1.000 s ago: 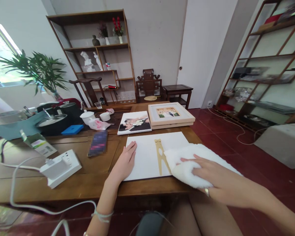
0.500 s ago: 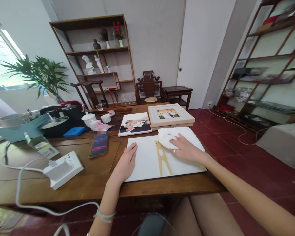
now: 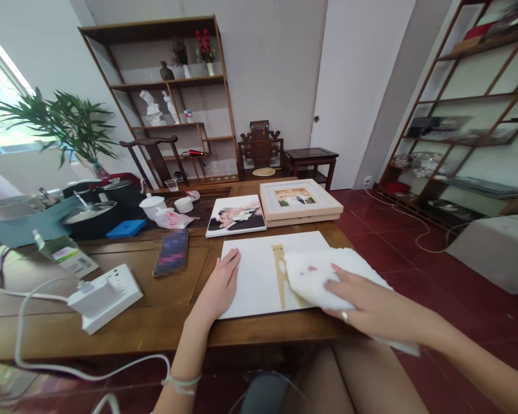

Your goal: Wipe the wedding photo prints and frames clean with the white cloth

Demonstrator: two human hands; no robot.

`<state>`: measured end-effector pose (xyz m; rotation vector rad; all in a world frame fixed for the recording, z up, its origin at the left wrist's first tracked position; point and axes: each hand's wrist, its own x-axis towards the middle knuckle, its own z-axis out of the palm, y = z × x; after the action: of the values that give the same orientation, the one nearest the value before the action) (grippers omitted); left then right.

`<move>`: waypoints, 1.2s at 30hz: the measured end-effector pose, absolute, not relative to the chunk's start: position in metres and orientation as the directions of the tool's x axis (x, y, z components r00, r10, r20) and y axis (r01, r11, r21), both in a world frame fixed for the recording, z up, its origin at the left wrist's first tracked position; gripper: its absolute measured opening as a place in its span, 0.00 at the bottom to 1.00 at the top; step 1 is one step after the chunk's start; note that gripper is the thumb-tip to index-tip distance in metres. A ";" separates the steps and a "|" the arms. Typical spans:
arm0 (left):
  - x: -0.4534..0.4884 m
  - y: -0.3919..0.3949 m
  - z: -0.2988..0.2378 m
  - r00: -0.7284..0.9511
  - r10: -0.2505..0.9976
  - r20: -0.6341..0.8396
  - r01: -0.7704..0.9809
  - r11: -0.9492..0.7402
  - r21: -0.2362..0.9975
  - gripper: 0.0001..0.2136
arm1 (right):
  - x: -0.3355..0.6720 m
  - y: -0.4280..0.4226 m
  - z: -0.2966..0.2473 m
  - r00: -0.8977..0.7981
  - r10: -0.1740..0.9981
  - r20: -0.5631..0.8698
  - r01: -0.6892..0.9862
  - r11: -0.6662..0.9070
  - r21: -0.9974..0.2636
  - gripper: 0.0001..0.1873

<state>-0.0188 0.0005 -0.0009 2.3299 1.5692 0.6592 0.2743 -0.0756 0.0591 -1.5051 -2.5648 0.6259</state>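
A flat white board (image 3: 252, 276) lies at the table's front edge. On its middle is a flat tan shape (image 3: 280, 273) with two long legs and a small oval hole; its right leg is mostly covered. My left hand (image 3: 222, 284) rests flat on the board's left edge, fingers stretched out and holding nothing. My right hand (image 3: 362, 296), with a ring on it, grips a fluffy white cloth (image 3: 317, 279) against the board's right side. The cloth covers the board's right part and hangs past the table's front edge.
Behind the board lie a photo panel (image 3: 235, 215) and a light wooden picture frame (image 3: 328, 210). To the left are a white power strip (image 3: 107, 299) with a plug and cable, a small open box (image 3: 69, 256), a dark booklet (image 3: 171, 253), a blue block (image 3: 126, 228) and a white teapot (image 3: 151, 207).
My right hand has drawn the white cloth toward me and to the right, from the board's upper part to its lower right. My left hand has stayed on the board.
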 end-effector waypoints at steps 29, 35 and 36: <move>-0.020 0.000 -0.001 0.319 0.917 0.238 0.772 -0.397 0.496 0.21 | 0.235 -0.074 0.045 -0.737 0.673 0.072 0.627 0.719 -0.301 0.19; -0.022 0.001 -0.001 0.328 0.909 0.256 0.760 -0.415 0.501 0.21 | 0.227 -0.006 0.046 -0.663 0.735 0.142 0.697 0.675 -0.243 0.19; -0.022 0.001 -0.001 0.327 0.910 0.256 0.759 -0.414 0.502 0.21 | 0.223 0.004 0.046 -0.660 0.737 0.147 0.702 0.674 -0.231 0.19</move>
<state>-0.0219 0.0008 -0.0012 2.3054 1.4984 0.7351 0.2229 0.0043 0.0461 -1.1612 -2.6607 0.2261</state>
